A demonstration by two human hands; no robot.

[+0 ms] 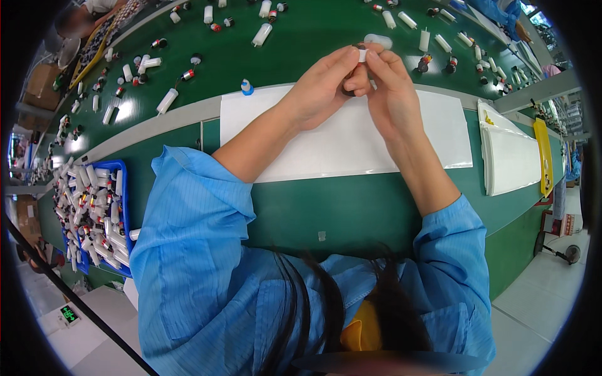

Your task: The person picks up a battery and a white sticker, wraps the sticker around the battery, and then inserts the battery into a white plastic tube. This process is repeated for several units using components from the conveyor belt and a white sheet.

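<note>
Both hands meet over the far edge of a white sheet (295, 150) on the green bench. My left hand (323, 88) is closed, thumb and fingers pinching a small white piece (362, 56) with a dark end. My right hand (395, 81) is closed on the same piece from the other side. Some dark part shows under the left fingers, too covered to name. Just beyond the fingertips is a whitish translucent cylinder (379, 41); I cannot tell whether it touches them. A small bottle with a blue base (247, 87) stands at the sheet's far left corner.
A green conveyor surface (219, 56) runs across the far side, scattered with white cylinders and red-and-black parts. At left, a blue basket (127, 188) is heaped with similar pieces. Stacked white sheets (511, 156) and a yellow strip (542, 153) lie right. Another person (100, 7) is far left.
</note>
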